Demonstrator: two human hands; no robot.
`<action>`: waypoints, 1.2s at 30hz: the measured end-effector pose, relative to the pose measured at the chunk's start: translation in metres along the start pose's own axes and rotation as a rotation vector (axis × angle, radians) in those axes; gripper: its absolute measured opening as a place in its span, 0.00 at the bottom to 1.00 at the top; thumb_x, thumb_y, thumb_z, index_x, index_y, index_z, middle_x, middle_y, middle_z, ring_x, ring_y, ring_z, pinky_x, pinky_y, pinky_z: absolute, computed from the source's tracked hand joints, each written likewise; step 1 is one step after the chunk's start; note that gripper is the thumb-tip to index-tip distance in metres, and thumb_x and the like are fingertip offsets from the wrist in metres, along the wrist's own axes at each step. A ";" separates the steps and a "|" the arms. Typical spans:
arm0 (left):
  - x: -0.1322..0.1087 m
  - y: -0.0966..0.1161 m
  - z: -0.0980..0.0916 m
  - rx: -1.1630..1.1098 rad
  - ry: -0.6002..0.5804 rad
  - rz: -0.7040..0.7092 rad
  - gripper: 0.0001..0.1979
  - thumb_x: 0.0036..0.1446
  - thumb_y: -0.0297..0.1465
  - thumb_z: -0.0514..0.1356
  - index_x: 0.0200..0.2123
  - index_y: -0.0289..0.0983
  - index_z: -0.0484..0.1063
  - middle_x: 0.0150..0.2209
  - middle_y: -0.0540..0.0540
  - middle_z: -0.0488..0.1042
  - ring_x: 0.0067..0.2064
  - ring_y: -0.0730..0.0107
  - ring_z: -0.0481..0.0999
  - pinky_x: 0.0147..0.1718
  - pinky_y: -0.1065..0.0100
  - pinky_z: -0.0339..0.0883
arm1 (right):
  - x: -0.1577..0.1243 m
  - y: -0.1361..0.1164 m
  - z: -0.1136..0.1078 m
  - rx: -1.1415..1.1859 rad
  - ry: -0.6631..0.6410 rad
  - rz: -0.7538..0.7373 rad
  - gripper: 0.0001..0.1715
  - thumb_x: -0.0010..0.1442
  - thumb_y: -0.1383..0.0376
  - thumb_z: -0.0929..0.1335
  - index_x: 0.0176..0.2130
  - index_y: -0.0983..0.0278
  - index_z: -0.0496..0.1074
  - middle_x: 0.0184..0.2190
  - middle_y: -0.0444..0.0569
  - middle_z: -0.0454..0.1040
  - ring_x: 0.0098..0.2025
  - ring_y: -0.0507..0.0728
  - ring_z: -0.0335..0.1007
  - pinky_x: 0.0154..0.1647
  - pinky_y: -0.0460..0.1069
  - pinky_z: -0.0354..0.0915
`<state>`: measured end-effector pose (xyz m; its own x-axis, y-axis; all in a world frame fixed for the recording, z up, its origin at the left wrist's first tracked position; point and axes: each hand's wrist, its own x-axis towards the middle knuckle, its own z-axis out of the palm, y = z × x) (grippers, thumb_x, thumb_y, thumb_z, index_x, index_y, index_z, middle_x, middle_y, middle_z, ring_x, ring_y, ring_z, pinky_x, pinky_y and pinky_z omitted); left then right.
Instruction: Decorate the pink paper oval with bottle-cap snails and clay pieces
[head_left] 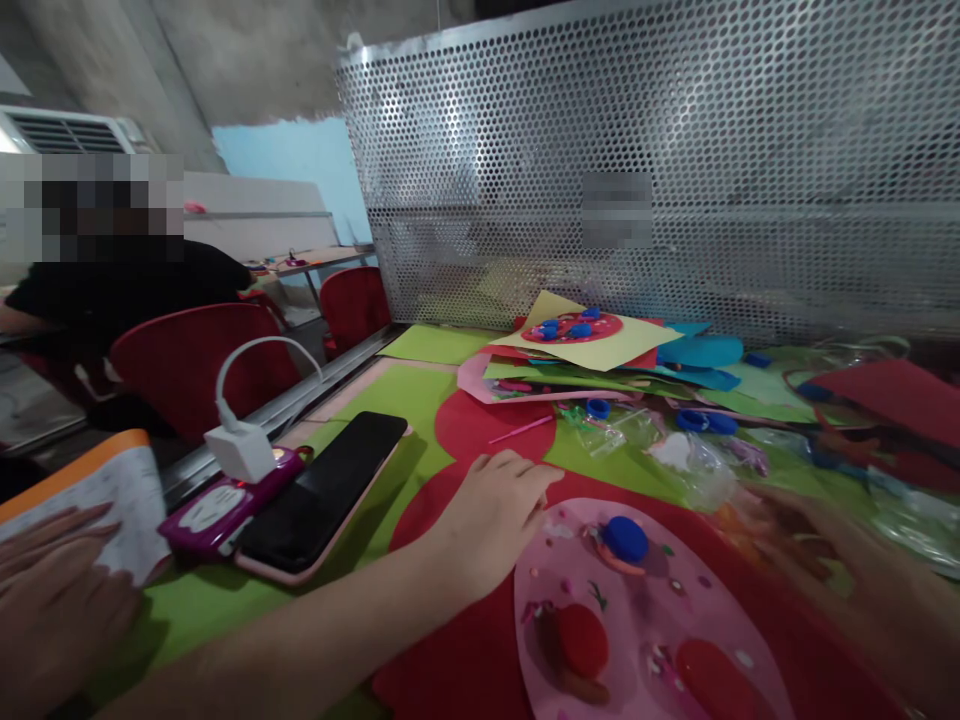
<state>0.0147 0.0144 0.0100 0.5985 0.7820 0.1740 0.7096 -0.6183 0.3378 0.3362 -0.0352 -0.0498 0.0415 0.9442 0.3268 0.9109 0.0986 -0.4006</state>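
Pink disc (664, 615) with clay lumps (625, 538) lay on a red sheet (457, 665), left hand (491, 515) resting loosely curled and empty at its edge, right hand (825, 570) too blurred to tell.

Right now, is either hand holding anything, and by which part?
Left hand grips nothing: it rests on the upper-left edge of the pink disc. Right hand is motion-blurred, so cannot tell.
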 end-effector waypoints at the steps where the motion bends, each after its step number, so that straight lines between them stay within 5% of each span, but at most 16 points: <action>1: 0.000 0.000 0.000 -0.003 -0.002 0.001 0.15 0.56 0.23 0.56 0.48 0.37 0.68 0.39 0.46 0.75 0.45 0.62 0.69 0.46 0.57 0.62 | 0.000 0.001 -0.001 -0.002 -0.030 0.004 0.23 0.53 0.52 0.63 0.47 0.59 0.65 0.38 0.51 0.75 0.31 0.58 0.75 0.28 0.50 0.72; 11: 0.001 0.001 0.001 -0.015 -0.037 -0.017 0.19 0.55 0.21 0.56 0.50 0.38 0.66 0.39 0.47 0.76 0.44 0.63 0.70 0.46 0.58 0.61 | 0.001 -0.017 -0.007 0.043 0.031 0.075 0.23 0.50 0.52 0.62 0.44 0.60 0.67 0.36 0.52 0.78 0.33 0.62 0.76 0.29 0.53 0.73; 19: 0.001 0.002 -0.001 -0.009 -0.032 -0.039 0.16 0.58 0.25 0.54 0.50 0.37 0.67 0.40 0.44 0.75 0.43 0.62 0.71 0.46 0.57 0.62 | 0.001 0.004 -0.001 0.071 -0.061 0.116 0.26 0.51 0.53 0.63 0.49 0.58 0.63 0.43 0.51 0.75 0.38 0.61 0.75 0.33 0.52 0.72; 26: -0.001 0.003 0.003 -0.018 0.014 -0.036 0.16 0.60 0.25 0.48 0.49 0.34 0.66 0.40 0.41 0.74 0.44 0.60 0.70 0.45 0.56 0.64 | 0.002 -0.022 -0.009 0.139 0.004 0.215 0.25 0.47 0.50 0.61 0.42 0.58 0.66 0.36 0.49 0.78 0.36 0.61 0.76 0.31 0.52 0.72; 36: 0.000 0.003 -0.001 -0.009 0.017 0.002 0.18 0.56 0.20 0.52 0.51 0.36 0.64 0.41 0.44 0.71 0.44 0.62 0.68 0.46 0.58 0.63 | 0.003 -0.009 -0.006 0.083 -0.070 0.184 0.27 0.49 0.49 0.61 0.46 0.58 0.65 0.38 0.48 0.78 0.38 0.60 0.75 0.36 0.53 0.71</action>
<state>0.0162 0.0126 0.0118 0.5938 0.7818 0.1904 0.7049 -0.6195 0.3454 0.3302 -0.0350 -0.0404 0.1731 0.9679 0.1825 0.8535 -0.0549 -0.5181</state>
